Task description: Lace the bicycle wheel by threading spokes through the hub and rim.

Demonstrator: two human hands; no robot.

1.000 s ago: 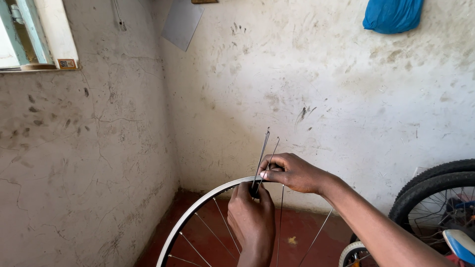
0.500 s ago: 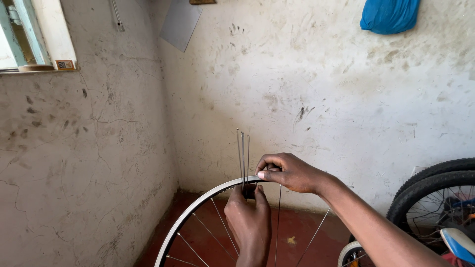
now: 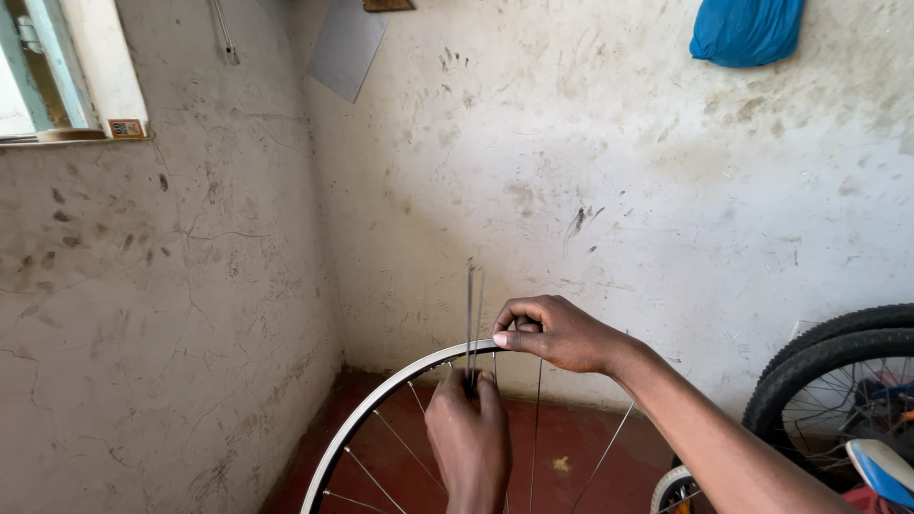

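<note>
A: What has each grip got?

B: The left hand (image 3: pixel 468 433), near the bottom middle, is pressed together around a small bundle of loose spokes (image 3: pixel 471 319); they stand nearly upright and poke up past the rim. The right hand (image 3: pixel 557 333) comes in from the right with fingers curled and pinched on the top of the bare wheel rim (image 3: pixel 381 407), thumb tucked under. Whether it also pinches a nipple or spoke end there, I cannot tell.

A: And the rim itself?

B: Upright, in front of the person, over the red floor (image 3: pixel 571 438) in the wall corner. A few laced spokes (image 3: pixel 405 447) already run inward from it. A tyred bicycle wheel (image 3: pixel 838 371) stands far right, a blue cloth (image 3: pixel 747 30) hangs high on the wall.

A: What might go wrong?

B: I'd judge the bundle could fan out or slip from the fist, since the spokes are thin and held only at their lower ends. The rim could also roll or tip, as only one hand steadies it.
</note>
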